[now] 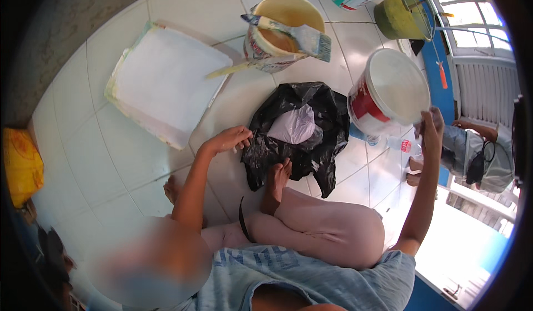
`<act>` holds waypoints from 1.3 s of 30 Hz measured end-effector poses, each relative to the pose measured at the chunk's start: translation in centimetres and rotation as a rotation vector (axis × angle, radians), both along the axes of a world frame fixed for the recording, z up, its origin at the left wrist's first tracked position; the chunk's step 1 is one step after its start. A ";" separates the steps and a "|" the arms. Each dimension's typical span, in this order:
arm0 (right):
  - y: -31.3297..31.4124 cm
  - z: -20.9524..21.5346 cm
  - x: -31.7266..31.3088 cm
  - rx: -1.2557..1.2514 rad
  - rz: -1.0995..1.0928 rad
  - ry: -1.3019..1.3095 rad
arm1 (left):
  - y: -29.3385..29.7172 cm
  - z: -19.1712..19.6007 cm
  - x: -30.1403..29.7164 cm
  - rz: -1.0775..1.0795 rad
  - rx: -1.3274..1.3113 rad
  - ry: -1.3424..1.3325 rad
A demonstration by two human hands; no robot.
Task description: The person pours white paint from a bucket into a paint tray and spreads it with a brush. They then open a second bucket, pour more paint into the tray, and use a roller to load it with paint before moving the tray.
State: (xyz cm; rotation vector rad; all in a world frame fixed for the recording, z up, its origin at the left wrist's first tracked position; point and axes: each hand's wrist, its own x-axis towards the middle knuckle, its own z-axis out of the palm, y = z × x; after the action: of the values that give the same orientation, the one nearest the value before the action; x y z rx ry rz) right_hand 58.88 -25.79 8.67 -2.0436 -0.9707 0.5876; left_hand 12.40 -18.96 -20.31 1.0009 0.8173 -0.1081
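Observation:
On the right, my right hand grips the rim of a white plastic bucket with a red label. The bucket is tilted toward me and looks pale inside. My left hand has curled fingers at the left edge of a black plastic bag; a small pale bit shows under them, too small to name. That bag lies spread on the floor, with a pale lilac plastic bag inside its opening. My bare foot is at the bag's near edge.
A flat white panel lies at left. Behind the bag stands a cream bucket with a wide paintbrush across its rim. Two more buckets, one yellow, are at far right. Another person sits at right near a clear bottle.

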 end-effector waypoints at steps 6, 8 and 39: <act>5.0 -8.9 6.4 0.149 -0.025 0.184 | 0.1 1.3 0.2 0.065 0.058 0.098; 6.8 -11.9 7.2 0.194 -0.024 0.213 | 0.1 1.7 0.2 0.088 0.078 0.120; 1.6 -28.8 25.6 -0.735 0.040 -0.698 | -0.3 4.2 3.4 0.091 0.122 0.096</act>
State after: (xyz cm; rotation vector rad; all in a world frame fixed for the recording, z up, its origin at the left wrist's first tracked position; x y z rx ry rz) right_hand 84.53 -24.14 -20.14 -3.0043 -1.3146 0.2480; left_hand 15.82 -19.29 -16.07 1.0781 0.9646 -0.0288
